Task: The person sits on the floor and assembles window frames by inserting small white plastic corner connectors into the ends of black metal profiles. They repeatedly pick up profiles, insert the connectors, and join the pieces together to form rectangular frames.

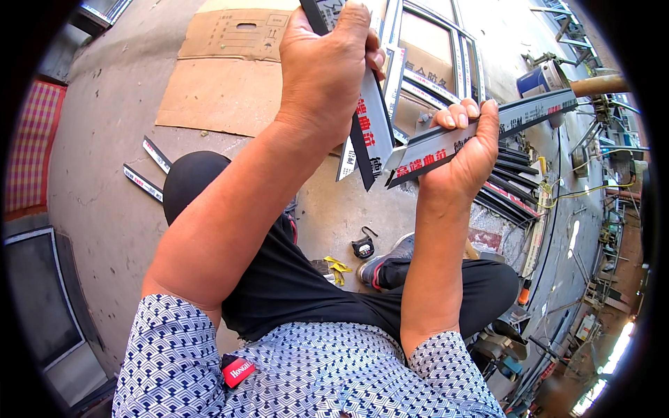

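Note:
My left hand (326, 66) is closed around a dark metal frame profile (374, 122) with a printed silver film on its face. A second profile (533, 113) of the same kind slants up to the right, and my right hand (465, 143) wraps round it near its lower end. Both lower ends are cut at an angle and come close together in front of me. A small pale piece (398, 152) shows between them; whether the ends touch is hard to tell.
Beyond my hands lies an assembled frame (460, 63), with flattened cardboard (219, 94) to its left. Dark strips (514, 188) are piled at right, beside a bucket (533, 82). A tape measure (363, 247) and yellow scraps (338, 272) lie between my legs. Two short strips (143, 183) lie at left.

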